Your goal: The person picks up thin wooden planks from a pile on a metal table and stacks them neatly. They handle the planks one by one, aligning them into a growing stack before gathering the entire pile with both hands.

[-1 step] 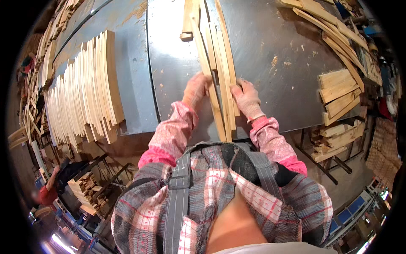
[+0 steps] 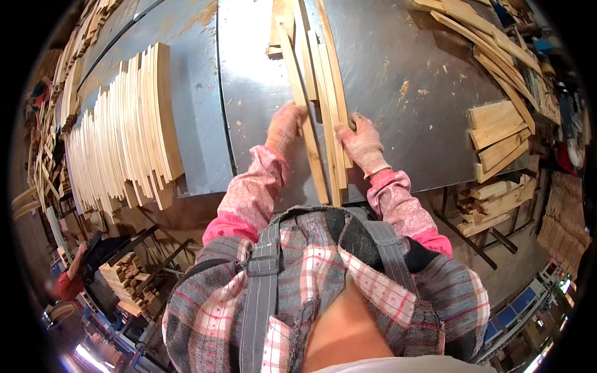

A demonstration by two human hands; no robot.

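Several long, narrow wooden strips [image 2: 329,105] lie lengthwise in front of me on a grey metal table [image 2: 410,137]. My left hand [image 2: 286,127], in a pale work glove, is closed on the leftmost wooden strip [image 2: 303,112], which slants away from the others. On the other side, my gloved right hand [image 2: 362,144] rests against the right edge of the strips, its fingers curled round the outer one. The fingertips of both hands are partly hidden. Short wooden blocks [image 2: 281,31] lie beyond, at the far end of the strips.
A long row of upright slats [image 2: 118,130] stands on the table at left. At right are short boards [image 2: 497,133] and longer curved pieces [image 2: 491,50]. Stacked wood [image 2: 497,202] sits off the table's right front edge. Another person [image 2: 69,280] is at far left.
The leftmost strip has shifted slightly left with my left hand, widening the gap beside the other strips. My right hand has moved a little left.
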